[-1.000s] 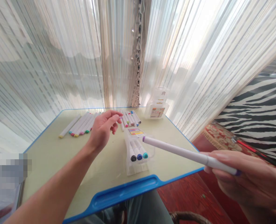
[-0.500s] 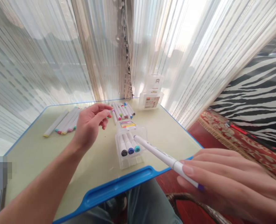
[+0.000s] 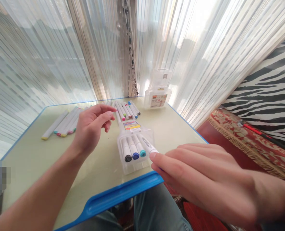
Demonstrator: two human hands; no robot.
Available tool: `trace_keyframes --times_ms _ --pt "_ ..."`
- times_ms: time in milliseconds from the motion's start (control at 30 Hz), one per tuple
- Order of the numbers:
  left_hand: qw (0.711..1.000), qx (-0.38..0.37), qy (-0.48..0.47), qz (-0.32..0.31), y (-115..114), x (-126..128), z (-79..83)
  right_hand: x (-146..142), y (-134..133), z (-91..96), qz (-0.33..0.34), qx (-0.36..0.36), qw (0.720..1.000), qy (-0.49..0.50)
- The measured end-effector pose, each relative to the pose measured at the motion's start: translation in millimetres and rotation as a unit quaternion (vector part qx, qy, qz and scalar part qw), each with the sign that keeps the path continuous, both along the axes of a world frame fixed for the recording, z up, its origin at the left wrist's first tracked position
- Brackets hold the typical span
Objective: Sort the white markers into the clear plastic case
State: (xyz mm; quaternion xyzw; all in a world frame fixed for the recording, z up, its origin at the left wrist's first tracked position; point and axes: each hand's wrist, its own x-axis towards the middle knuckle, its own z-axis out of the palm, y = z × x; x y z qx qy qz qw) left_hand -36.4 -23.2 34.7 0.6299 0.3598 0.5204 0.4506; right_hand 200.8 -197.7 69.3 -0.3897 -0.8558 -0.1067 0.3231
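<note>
My right hand point(image 3: 193, 170) pinches a white marker point(image 3: 147, 145) near its capped end, which the fingers hide. The marker's far end lies in the right side of a clear plastic case point(image 3: 130, 168), beside three other markers. Those have a black cap point(image 3: 128, 158), a blue cap point(image 3: 135, 156) and a teal cap point(image 3: 142, 153) facing me. Over the table, left of the case, hovers my left hand point(image 3: 91, 128), open with loosely curled fingers and nothing in it. Its fingertips are nearest a row of loose white markers point(image 3: 120, 110) behind the case.
More white markers point(image 3: 65, 123) lie in a group on the left of the blue-edged table point(image 3: 101, 173). A second clear case point(image 3: 158, 96) stands at the far right corner. String curtains point(image 3: 104, 48) hang behind, and a zebra-striped cloth point(image 3: 270, 77) is at right.
My right hand has moved left and forward, bringing the marker's far end into the case alongside the other three. My left hand has barely moved. The view has shifted slightly.
</note>
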Motion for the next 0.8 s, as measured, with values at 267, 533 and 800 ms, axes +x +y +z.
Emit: trace_keyframes --times_ms 267,533,800 --pt "1.0 0.003 0.009 -0.004 -1.5 0.5 -1.6 -6.5 15.3 9.8 0.018 -0.019 0.997 -0.073" --pt "1.0 0.002 0.013 -0.008 -3.2 4.5 -1.6 -9.3 27.1 -4.1 0.013 -0.026 0.996 -0.09" --pt "1.0 0.009 0.017 -0.01 -2.2 6.3 -2.4 -8.1 36.1 -14.0 0.011 -0.028 0.997 -0.078"
